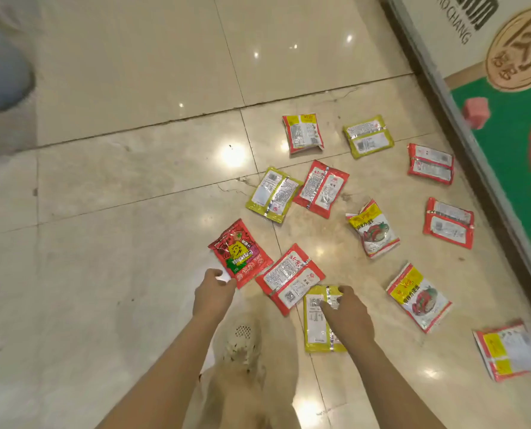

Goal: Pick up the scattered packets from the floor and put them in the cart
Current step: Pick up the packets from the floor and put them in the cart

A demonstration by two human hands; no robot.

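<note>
while the glossy tiled floor [134,212] takes up most of the view, the job lies in the packets spread over it, all ahead of and to the right of the fingers. no cart shows in this view, so where it stands cannot be told.

the packets look like flat sealed foil-and-plastic sachets: light, thin, bendy, with a slick skin that crinkles. lying flat on polished tile, they will probably slide away from a push instead of lifting, so the edges and crimped end seams seem the best places to take hold, with a thumb slipped under a corner.

the left hand [213,297] has its fingers curled at the near corner of the red printed packet [241,253], pinching that corner, with most of the packet lying beyond the fingertips. the right hand [348,317] rests over the yellow packet [317,323], thumb and fingers closed on its far end, the rest of it trailing back beside the wrist. between the two hands, touching neither, lies a red-and-white packet [290,278], face down.

farther out past the fingers sit a yellow-green packet [273,195] and a red packet [321,188] side by side, edges touching, with more scattered well beyond them toward a printed panel [505,134] on the right.

none looks fragile, though a hard squeeze might burst a seam. several could probably be stacked in one hand, since they are thin, but the slippery film may let a stack fan out.

a pale shoe [242,345] shows under the arms.
</note>
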